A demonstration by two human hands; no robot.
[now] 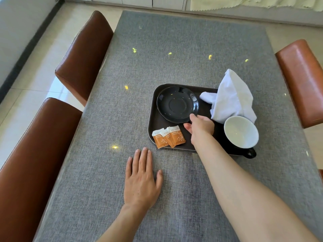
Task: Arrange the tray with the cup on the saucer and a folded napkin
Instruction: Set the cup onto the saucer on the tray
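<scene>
Nearest me, my left hand (pixel 142 179) lies flat and open on the surface (pixel 174 49), fingers spread, holding nothing, well short of the tray (pixel 152 123). My right hand (pixel 201 127) reaches onto the tray, its grip pinching the near rim of the black saucer (pixel 176 103), which sits at the tray's far left corner, seemingly tilted up a little on my side.

By my reading the task is barely begun. The cup (pixel 241 131), white inside and dark outside, stands on the tray's near right corner with its handle over the edge, apart from the saucer, so it has yet to go on. The white napkin (pixel 230 100) is a loose, crumpled heap over the tray's far right edge, not folded. Three orange sachets (pixel 168 138) overlap at the near left corner of the tray.

I see a grey woven-look top with small bright reflections, brown leather chairs (pixel 82 55) along both long sides, pale glossy floor tiles and a light curtain at the far wall.
</scene>
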